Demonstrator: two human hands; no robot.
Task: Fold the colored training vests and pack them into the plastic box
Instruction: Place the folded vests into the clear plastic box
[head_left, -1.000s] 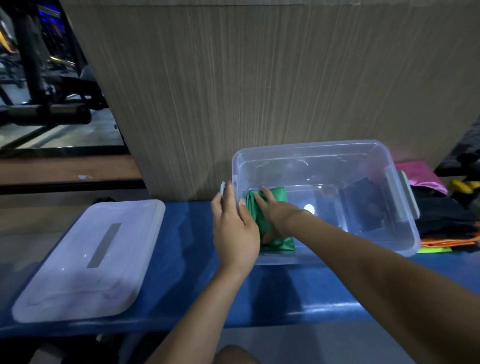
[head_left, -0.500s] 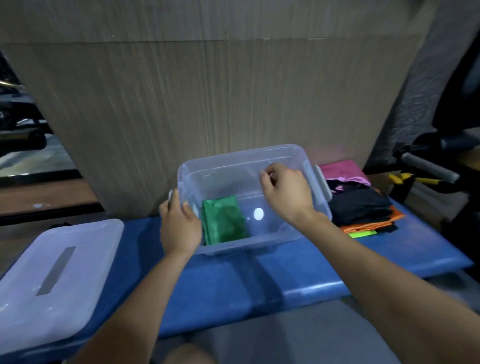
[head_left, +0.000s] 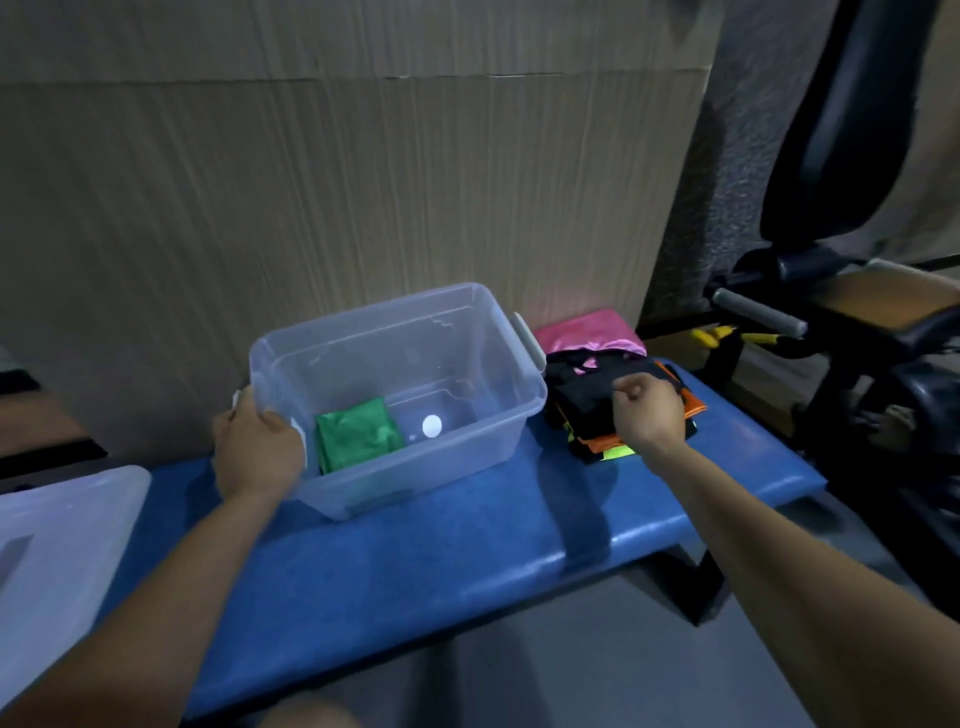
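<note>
A clear plastic box (head_left: 519, 431) stands on the blue bench (head_left: 426, 551). A folded green vest (head_left: 358, 434) lies flat in its left part. My left hand (head_left: 257, 449) grips the box's left end at the handle. To the right of the box is a stack of folded vests, with a black vest (head_left: 582, 395) on top, an orange vest (head_left: 693, 405) and a yellow one (head_left: 618, 453) under it, and a pink vest (head_left: 587, 332) behind. My right hand (head_left: 649, 413) is over the black vest with curled fingers; whether they pinch the cloth is unclear.
The box's translucent lid (head_left: 57, 551) lies on the bench at the far left. A wood-grain panel (head_left: 337, 208) rises right behind the box. Black gym equipment (head_left: 852, 322) with a padded seat stands to the right of the bench end.
My right hand left the green vest in the box, rose out over the rim and moved right onto the stack of vests. My left hand stayed on the box's left end.
</note>
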